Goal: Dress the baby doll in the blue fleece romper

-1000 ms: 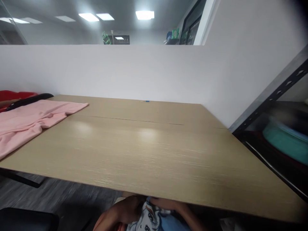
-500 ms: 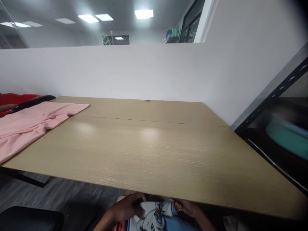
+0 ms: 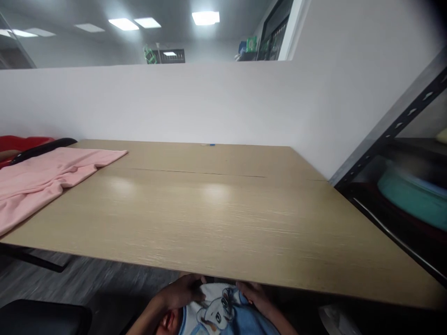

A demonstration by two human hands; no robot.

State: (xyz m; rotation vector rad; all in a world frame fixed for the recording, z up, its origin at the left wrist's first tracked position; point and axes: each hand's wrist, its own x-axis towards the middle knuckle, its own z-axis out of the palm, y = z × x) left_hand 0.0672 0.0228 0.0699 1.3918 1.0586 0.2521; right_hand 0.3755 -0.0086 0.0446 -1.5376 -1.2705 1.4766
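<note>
Below the table's front edge lies a blue and white cloth (image 3: 220, 311) printed with a cartoon animal face. My left hand (image 3: 183, 292) is closed on its upper left edge, thumb and fingers pinching the white part. On the upper right edge, my right hand (image 3: 254, 295) grips the blue-white border, fingers partly hidden by the table edge. A shiny reddish thing (image 3: 168, 321) shows beside my left forearm; I cannot make out what it is. The lower part of the cloth runs out of view.
A wooden table (image 3: 195, 218) spreads in front of me. Pink cloth (image 3: 52, 172) lies at its left, near a red item (image 3: 24, 143). A small blue-tipped pen-like object (image 3: 211, 144) rests at the far edge. A metal rack (image 3: 391, 130) stands right; a black chair (image 3: 45, 316) sits lower left.
My right hand has moved up and left to the cloth's upper edge, its fingers now laid along it. The cloth has spread flatter between my hands. The view has shifted slightly.
</note>
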